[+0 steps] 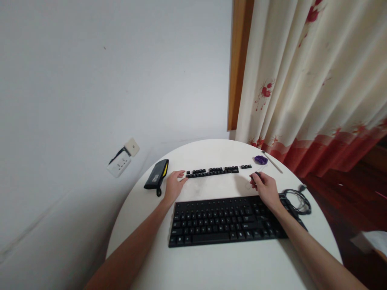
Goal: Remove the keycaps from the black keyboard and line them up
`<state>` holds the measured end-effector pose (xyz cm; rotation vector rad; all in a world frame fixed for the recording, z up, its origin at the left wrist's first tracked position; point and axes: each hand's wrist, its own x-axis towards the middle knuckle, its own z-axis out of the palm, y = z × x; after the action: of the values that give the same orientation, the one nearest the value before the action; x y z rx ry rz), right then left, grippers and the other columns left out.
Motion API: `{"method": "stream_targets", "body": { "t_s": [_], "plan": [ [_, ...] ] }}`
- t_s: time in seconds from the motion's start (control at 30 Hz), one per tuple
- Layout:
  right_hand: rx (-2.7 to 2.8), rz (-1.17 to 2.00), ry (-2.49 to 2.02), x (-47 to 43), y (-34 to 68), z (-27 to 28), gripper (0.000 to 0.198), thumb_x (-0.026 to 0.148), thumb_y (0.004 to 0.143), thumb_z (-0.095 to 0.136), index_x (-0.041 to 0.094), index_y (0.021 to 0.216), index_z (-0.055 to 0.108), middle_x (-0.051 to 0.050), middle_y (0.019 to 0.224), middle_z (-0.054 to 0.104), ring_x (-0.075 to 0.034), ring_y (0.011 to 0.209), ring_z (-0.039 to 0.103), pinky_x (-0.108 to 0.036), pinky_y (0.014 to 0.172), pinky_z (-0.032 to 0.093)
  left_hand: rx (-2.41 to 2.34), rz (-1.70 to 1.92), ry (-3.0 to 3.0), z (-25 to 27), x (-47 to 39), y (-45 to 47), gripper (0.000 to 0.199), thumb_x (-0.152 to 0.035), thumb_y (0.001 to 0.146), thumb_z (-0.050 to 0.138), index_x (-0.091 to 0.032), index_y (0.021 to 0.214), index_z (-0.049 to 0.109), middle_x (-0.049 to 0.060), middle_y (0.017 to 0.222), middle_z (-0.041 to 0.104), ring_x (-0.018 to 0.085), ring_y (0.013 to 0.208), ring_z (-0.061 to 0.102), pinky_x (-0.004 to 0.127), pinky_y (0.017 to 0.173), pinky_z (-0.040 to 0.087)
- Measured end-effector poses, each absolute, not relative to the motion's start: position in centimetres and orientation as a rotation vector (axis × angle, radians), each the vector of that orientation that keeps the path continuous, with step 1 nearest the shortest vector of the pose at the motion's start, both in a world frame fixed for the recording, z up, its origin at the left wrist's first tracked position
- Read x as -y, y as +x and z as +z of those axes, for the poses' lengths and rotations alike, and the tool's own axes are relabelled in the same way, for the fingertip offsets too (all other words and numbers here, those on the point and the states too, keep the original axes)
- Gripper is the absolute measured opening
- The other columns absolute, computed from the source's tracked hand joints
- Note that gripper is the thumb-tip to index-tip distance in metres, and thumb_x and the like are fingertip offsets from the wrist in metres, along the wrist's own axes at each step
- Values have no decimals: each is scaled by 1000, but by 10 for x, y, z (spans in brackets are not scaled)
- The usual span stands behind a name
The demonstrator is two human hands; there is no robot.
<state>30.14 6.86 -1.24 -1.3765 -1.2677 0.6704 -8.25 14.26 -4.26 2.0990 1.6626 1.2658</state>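
A black keyboard (211,221) lies across the white round table, with small bare posts along its top edge. Beyond it, loose black keycaps (216,170) are lined up in two rows. My left hand (174,186) rests at the left end of these rows, fingers apart, fingertips close to the first keycaps; whether they touch is unclear. Above the keyboard's upper right part, my right hand (266,189) is closed around a keycap puller (256,174) with a black handle and thin wire loops. Part of the keyboard's number pad is hidden under my right forearm.
A dark grey pouch (157,175) with a yellow lining lies at the left. A purple crumpled item (260,160) and a slim white brush (272,162) sit at the back right. A coiled black cable (298,202) lies right of the keyboard. Wall and curtain border the table.
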Motion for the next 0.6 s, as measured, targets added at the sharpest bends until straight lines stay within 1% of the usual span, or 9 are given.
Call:
{"method": "stream_targets", "body": {
  "t_s": [0.23,0.47,0.6],
  "plan": [
    [1261,668,-1373,-69,302,-15,43,55,87,55,15,77,68,-4,59,64,-16,52,56,-27,51,43,-1708,1241,2070,-46,-145,-83,34,-25,74,71,-16,106,64,5,92,67,20,83,65,36,83,53],
    [1259,674,-1364,-69,302,-13,41,53,88,55,15,79,67,-4,60,64,-16,54,56,-27,52,43,-1718,1227,2083,-46,-146,-83,33,-26,75,70,-17,105,64,5,91,67,20,82,65,37,83,53],
    [1254,673,-1366,-69,301,-12,43,56,87,55,15,77,67,-3,59,63,-17,53,56,-26,50,42,-1723,1224,2082,-45,-145,-83,33,-27,74,71,-17,105,64,5,91,67,20,82,65,37,83,54]
  ]
}}
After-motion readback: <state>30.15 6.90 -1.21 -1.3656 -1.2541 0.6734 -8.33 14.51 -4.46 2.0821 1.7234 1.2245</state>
